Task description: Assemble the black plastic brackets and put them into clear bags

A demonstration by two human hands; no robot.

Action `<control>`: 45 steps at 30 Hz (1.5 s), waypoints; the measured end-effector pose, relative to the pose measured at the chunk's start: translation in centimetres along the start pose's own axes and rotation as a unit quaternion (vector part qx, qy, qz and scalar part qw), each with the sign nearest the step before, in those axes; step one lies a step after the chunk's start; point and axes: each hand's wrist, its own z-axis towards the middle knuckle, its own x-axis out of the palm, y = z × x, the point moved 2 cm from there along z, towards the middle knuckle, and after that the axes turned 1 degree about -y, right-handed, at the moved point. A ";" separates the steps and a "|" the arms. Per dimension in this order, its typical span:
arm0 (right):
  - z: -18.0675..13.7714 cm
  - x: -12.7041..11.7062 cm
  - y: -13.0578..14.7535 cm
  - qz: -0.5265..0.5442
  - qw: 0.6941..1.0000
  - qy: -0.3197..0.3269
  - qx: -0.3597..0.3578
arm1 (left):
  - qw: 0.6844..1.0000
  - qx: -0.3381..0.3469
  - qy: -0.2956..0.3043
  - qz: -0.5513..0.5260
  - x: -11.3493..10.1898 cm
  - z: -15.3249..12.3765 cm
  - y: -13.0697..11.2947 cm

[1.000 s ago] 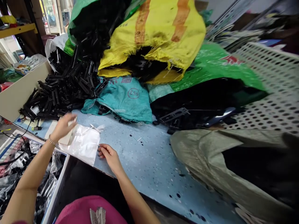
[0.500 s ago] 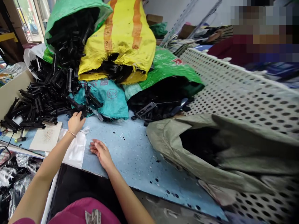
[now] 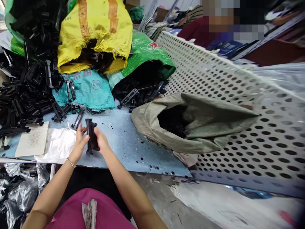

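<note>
Head view: nearest, the left hand (image 3: 79, 141) and the right hand (image 3: 101, 141) close from either side on a black plastic part (image 3: 90, 136), holding it just above the blue table (image 3: 133, 149). The part's long axis runs near to far, one end toward the person, the other pointing at the sacks behind. Just left of the hands a white plastic bag (image 3: 58, 144) lies flat on the table, a pale card (image 3: 33, 143) beside it. Farther back sits a heap of black parts (image 3: 21, 95), then a teal sack (image 3: 91, 90) and a yellow sack (image 3: 95, 31). To the right, a grey-green sack (image 3: 190, 127) lies open against a perforated white panel (image 3: 238, 105).
</note>
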 end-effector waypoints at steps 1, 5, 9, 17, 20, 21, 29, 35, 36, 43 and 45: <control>-0.9 0.2 0.2 -0.059 0.997 -0.005 -0.043 | 1.000 -0.019 -0.002 -0.011 0.2 0.1 -0.3; -3.3 0.3 1.5 -0.190 0.966 -0.088 -0.151 | 0.998 -0.024 -0.015 0.059 0.9 -0.4 -1.7; -2.9 0.2 3.6 -0.264 0.950 -0.080 -0.149 | 0.990 0.006 -0.014 0.137 1.0 -1.5 -2.4; -4.3 0.4 3.0 -0.272 0.956 0.106 0.006 | 0.994 -0.012 -0.037 0.103 -0.1 -0.1 -3.4; -7.3 -0.1 1.7 -0.469 0.868 0.085 -0.140 | 0.994 -0.067 -0.068 0.057 -0.6 0.6 -2.9; -7.9 -0.3 1.5 -0.522 0.835 0.078 -0.156 | 0.993 -0.076 -0.077 0.053 -0.7 0.7 -2.5; 0.3 1.7 6.9 -0.628 0.772 0.052 -0.079 | 0.908 -0.168 0.038 0.383 1.6 -0.8 0.9; 9.8 7.6 5.7 -0.589 0.805 0.042 0.058 | 0.879 -0.106 0.108 0.452 4.0 -1.4 1.6; 10.3 7.4 5.4 -0.561 0.824 0.048 0.070 | 0.910 -0.109 0.089 0.390 3.3 -1.3 1.7; 3.1 2.6 3.8 -0.283 0.939 0.177 0.082 | 0.960 -0.163 -0.057 -0.218 -1.6 0.9 0.0; 0.1 1.7 4.3 -0.242 0.940 0.225 0.082 | 0.945 -0.193 0.010 -0.263 -1.0 1.1 -1.1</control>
